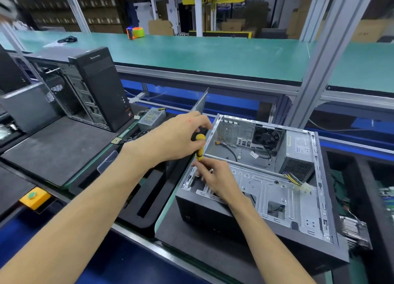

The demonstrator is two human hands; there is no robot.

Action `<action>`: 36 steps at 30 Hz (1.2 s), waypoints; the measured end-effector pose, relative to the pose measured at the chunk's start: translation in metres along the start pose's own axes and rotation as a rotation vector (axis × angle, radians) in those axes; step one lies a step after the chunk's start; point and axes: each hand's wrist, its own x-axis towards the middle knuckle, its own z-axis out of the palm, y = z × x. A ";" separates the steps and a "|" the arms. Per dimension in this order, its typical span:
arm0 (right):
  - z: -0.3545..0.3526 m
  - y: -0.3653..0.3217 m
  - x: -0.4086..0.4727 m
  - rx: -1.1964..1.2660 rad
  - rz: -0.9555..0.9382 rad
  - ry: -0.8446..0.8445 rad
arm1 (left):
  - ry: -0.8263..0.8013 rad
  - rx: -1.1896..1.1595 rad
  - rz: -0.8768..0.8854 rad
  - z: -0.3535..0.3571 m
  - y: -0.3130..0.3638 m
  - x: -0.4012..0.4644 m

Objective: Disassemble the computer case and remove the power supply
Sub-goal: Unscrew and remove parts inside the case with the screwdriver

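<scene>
An open computer case point(277, 189) lies on its side on the bench, its metal inside bare. The grey power supply point(298, 153) sits in the far right corner of the case with yellow and black cables trailing from it. A fan point(266, 136) is mounted on the rear wall. My left hand point(179, 138) grips the yellow-and-black handle of a screwdriver point(200, 147), held upright over the case's near left edge. My right hand point(215, 177) pinches the lower shaft of the screwdriver at the drive bay frame. The tip is hidden by my fingers.
A second black tower point(100, 89) stands open at the left on a dark mat point(57, 153). A loose power supply point(152, 118) lies behind my left hand. A yellow button box point(35, 197) sits at the near left. A green upper shelf point(191, 53) and an aluminium post point(315, 70) stand beyond.
</scene>
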 end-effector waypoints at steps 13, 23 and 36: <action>-0.004 -0.006 -0.001 -0.010 -0.075 0.057 | 0.123 0.220 -0.115 0.012 0.014 -0.001; 0.000 -0.004 0.001 -0.079 -0.035 0.027 | 0.060 0.240 -0.123 0.010 0.018 0.003; 0.001 -0.002 0.001 -0.068 -0.036 -0.002 | -0.002 0.175 -0.032 0.006 0.007 0.000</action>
